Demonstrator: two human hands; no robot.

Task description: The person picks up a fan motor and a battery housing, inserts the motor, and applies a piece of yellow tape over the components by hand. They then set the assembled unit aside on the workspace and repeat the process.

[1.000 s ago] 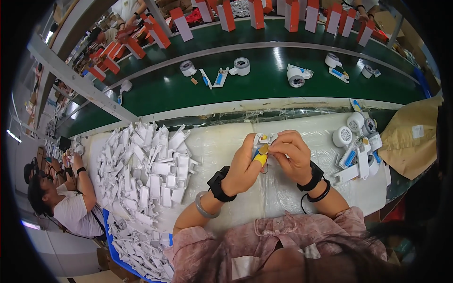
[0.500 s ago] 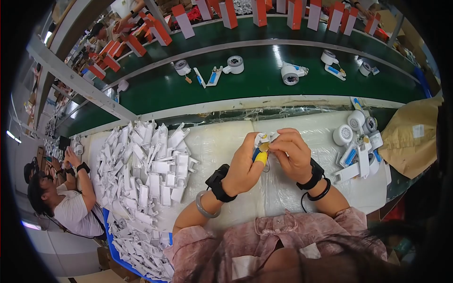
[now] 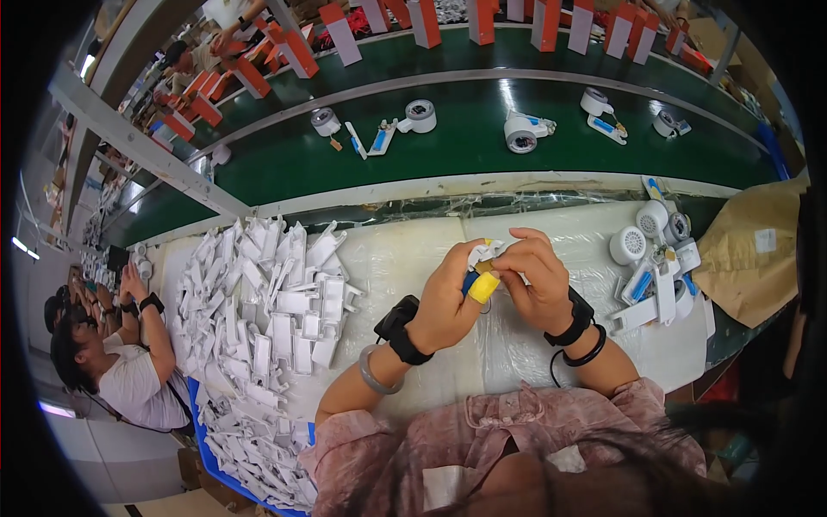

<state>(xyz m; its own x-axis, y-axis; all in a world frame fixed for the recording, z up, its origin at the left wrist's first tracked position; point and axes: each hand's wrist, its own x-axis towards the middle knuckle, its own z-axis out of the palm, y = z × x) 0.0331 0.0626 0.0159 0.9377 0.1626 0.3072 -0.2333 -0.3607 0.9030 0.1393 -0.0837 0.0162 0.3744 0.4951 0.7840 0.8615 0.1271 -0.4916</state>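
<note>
Above the middle of the bench my left hand is closed around a small white plastic fan part, with something blue showing under the fingers. A yellow wrap covers the left thumb tip. My right hand is closed too, its thumb and fingers pinching at the same part from the right. A small brownish piece shows between the hands. The fingers hide most of the part, so its full shape cannot be made out.
A heap of white plastic handle shells lies left, running into a blue bin. Fan heads with blue batteries pile up right, beside brown paper. Fan assemblies sit on the green conveyor; orange-and-white boxes stand behind. A co-worker sits left.
The fan assemblies on the near conveyor have slid slightly left, while the boxes behind have shifted right. My hands stay in place; the left thumb and the part have turned slightly.
</note>
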